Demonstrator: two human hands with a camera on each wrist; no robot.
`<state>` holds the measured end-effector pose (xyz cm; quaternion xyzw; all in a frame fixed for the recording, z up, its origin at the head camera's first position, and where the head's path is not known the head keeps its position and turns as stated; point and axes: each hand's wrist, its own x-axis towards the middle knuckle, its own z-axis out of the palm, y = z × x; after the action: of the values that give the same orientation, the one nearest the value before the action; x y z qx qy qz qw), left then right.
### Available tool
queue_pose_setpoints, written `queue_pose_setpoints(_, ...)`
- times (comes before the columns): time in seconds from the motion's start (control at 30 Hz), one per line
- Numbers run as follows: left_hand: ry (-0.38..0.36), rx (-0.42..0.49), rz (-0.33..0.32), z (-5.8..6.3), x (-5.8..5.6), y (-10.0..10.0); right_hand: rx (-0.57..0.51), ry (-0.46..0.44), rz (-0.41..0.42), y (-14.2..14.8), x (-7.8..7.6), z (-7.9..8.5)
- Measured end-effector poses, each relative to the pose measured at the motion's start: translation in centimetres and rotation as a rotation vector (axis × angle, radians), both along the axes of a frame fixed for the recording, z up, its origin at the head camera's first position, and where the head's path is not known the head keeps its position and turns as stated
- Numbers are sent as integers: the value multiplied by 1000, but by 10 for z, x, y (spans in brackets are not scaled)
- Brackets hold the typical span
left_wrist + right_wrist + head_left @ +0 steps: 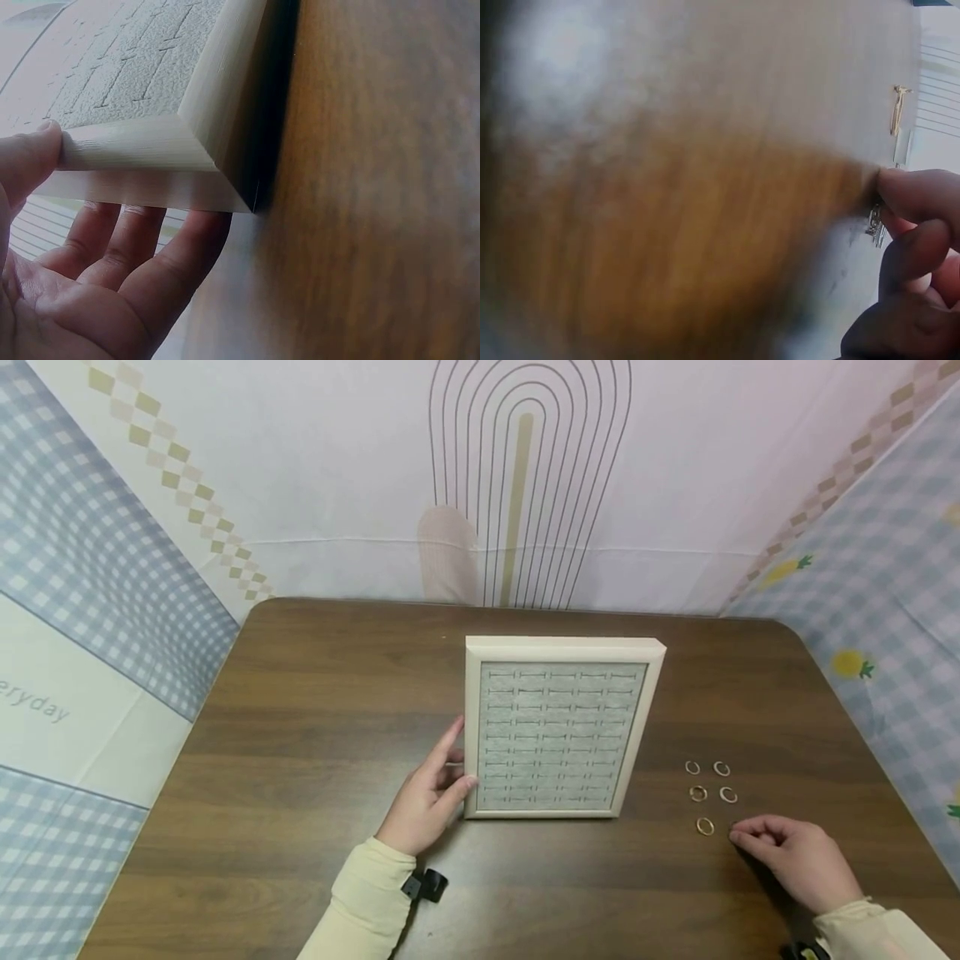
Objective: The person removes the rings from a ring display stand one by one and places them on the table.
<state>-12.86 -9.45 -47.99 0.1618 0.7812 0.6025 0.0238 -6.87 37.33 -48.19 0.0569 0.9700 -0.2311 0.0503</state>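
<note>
A cream-framed ring display board (558,743) stands upright on the table, its grey padded face lined with rows of slits. My left hand (423,802) holds its left side near the bottom, thumb on the front and fingers behind. In the left wrist view, the fingers (176,259) touch the frame's outer edge. My right hand (802,856) is low over the table at the right, thumb and index finger pinching a small ring, mostly hidden. Close to these fingertips, silver metal (875,225) shows in the right wrist view. A gold ring (705,827) lies just left of them.
Several rings lie beyond the right hand, among them a silver ring (722,768) and a gold-toned ring (698,793). The brown wooden table (315,710) meets a patterned cloth (345,468) at the back, with checked cloth (112,510) at the sides.
</note>
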Motion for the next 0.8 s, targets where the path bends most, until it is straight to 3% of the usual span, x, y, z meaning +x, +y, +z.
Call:
queue_pose_setpoints(0.33, -6, 9, 1, -3, -1, 2, 4, -18, -8, -1, -4, 1)
queue_pose_setpoints(0.5, -14, 14, 12, -7, -3, 1, -50, 140, -16, -19, -6, 5)
queue_pose_setpoints(0.67, -55, 6, 34, -11, -2, -1, -85, 340, 106, -51, -11, 11)
queue_pose_setpoints(0.8, -62, -69, 47, -16, 0, -5, -44, 350, 233, -78, -15, 20)
